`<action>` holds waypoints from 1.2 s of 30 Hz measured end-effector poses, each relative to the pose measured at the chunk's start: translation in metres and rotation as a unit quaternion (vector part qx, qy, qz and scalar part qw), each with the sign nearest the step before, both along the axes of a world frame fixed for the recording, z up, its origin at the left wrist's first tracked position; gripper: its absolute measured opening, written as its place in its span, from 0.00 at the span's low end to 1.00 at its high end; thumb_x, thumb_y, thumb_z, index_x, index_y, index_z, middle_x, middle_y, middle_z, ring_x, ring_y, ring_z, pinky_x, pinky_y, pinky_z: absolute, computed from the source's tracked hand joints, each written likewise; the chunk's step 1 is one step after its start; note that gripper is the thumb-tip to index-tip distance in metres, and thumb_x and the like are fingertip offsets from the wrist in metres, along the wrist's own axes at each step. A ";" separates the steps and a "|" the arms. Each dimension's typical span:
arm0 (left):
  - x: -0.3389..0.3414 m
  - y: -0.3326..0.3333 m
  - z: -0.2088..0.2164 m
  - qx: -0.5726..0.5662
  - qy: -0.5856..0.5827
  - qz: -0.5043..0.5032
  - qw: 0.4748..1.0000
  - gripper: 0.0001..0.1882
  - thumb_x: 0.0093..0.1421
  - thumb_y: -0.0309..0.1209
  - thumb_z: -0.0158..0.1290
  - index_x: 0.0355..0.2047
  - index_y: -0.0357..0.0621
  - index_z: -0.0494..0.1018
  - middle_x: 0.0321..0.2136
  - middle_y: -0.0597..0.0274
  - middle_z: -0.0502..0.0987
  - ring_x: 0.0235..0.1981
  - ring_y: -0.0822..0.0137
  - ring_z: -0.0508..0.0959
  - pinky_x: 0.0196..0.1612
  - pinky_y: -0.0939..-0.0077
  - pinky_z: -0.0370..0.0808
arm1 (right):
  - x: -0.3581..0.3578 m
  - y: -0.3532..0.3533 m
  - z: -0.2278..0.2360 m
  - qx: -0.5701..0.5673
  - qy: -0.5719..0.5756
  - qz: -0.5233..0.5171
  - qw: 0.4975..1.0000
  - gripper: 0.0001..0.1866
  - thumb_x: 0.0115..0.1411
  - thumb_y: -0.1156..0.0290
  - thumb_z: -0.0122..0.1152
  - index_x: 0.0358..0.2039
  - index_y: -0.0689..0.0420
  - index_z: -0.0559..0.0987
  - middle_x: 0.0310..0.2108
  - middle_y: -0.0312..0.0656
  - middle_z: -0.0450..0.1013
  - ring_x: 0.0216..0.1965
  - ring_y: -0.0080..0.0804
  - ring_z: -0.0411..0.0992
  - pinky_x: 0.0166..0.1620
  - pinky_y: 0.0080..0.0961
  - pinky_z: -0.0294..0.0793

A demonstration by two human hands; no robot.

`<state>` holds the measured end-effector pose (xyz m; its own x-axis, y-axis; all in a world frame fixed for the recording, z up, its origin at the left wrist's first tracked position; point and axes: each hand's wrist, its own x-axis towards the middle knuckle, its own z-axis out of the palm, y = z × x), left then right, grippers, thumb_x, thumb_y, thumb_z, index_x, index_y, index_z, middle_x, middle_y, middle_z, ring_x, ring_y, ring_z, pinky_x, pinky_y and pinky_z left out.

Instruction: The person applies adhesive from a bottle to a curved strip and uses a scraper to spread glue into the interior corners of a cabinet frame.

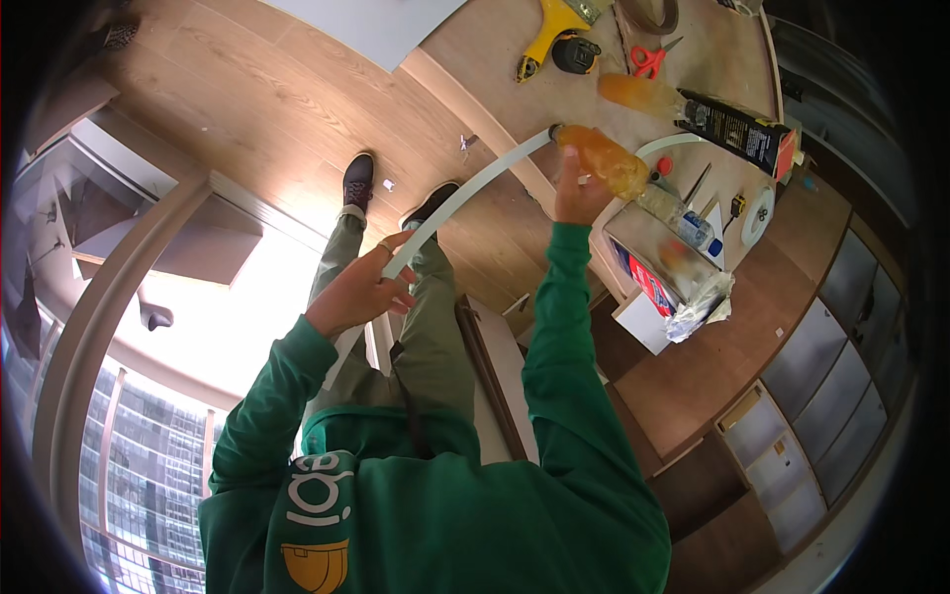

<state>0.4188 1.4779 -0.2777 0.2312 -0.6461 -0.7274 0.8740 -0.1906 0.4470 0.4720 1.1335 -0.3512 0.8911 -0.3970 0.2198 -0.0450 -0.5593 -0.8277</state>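
A pale, flat strip of edge banding runs in a curve from my left hand up to the workbench edge. My left hand grips it, with the strip passing between thumb and fingers. In my right hand is a clear plastic bottle of orange glue-like liquid, tilted, its dark-tipped mouth touching the strip's far end. A second bottle with orange contents lies on the bench just beyond. Beside my right hand are a red cap and a clear bottle with a blue cap.
The workbench bears red-handled scissors, a black tape measure, a yellow-handled scraper or brush, a black box and a white roll. A white panel stands out at its left. Cabinets line the right.
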 end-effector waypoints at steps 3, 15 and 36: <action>-0.002 0.000 0.000 0.000 -0.002 0.001 1.000 0.36 0.62 0.16 0.37 0.71 0.48 0.49 0.45 0.52 0.72 0.41 0.59 0.83 0.47 0.66 0.84 | 0.004 -0.007 0.004 -0.009 0.032 0.021 0.999 0.18 0.60 0.73 0.67 0.49 0.65 0.77 0.49 0.47 0.76 0.50 0.36 0.75 0.56 0.31 0.71; -0.007 -0.006 0.000 0.010 0.019 0.025 0.999 0.37 0.63 0.18 0.44 0.72 0.43 0.47 0.43 0.53 0.73 0.36 0.62 0.83 0.42 0.70 0.83 | 0.006 -0.005 0.006 -0.079 0.036 0.037 0.996 0.24 0.57 0.75 0.69 0.53 0.66 0.74 0.49 0.47 0.75 0.50 0.35 0.75 0.55 0.30 0.73; -0.004 -0.027 -0.009 -0.011 0.001 0.038 0.999 0.38 0.59 0.16 0.45 0.71 0.40 0.50 0.42 0.52 0.72 0.36 0.63 0.82 0.41 0.73 0.82 | -0.011 0.021 0.008 -0.040 0.020 0.028 0.999 0.21 0.57 0.72 0.70 0.49 0.65 0.77 0.48 0.47 0.76 0.48 0.38 0.75 0.55 0.32 0.71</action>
<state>0.4148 1.4513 -0.2871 0.2799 -0.6421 -0.7137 0.8862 -0.1131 0.4493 0.4613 1.1540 -0.3427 0.9198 -0.3292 0.2136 -0.0436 -0.6267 -0.7781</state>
